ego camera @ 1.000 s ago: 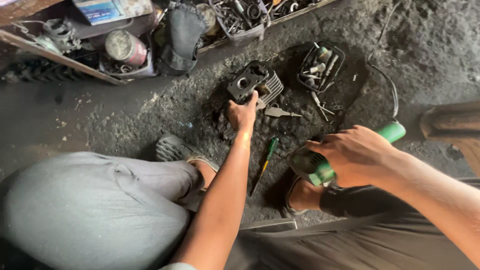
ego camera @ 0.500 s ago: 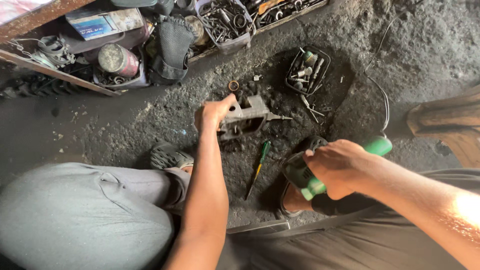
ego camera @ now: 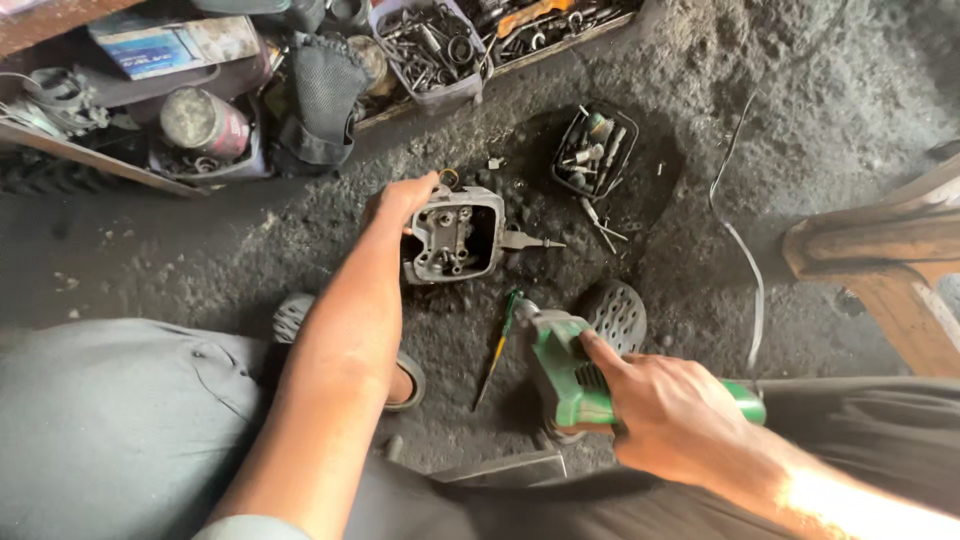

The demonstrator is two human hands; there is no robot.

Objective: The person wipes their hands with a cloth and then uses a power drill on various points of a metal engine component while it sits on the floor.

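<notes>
My left hand [ego camera: 401, 203] grips the left edge of a grey metal engine part [ego camera: 455, 236] that lies on the dirty floor with its open side up, valves and holes showing. My right hand [ego camera: 668, 410] holds a green power grinder [ego camera: 565, 368] by its body, low over the floor to the right of the part and apart from it. A green-handled screwdriver [ego camera: 497, 347] lies on the floor between the part and the grinder.
A small black tray of loose tools [ego camera: 592, 151] sits beyond the engine part. A crate of metal parts [ego camera: 430, 45], a tin [ego camera: 203, 122] and a dark glove [ego camera: 327, 98] line the back. A wooden stool leg [ego camera: 880, 250] stands at right. The grinder's cable [ego camera: 742, 240] runs across the floor.
My left hand has turned the engine part so its open side faces up and shifted it slightly. My right hand has brought the grinder forward and turned it, head toward the part.
</notes>
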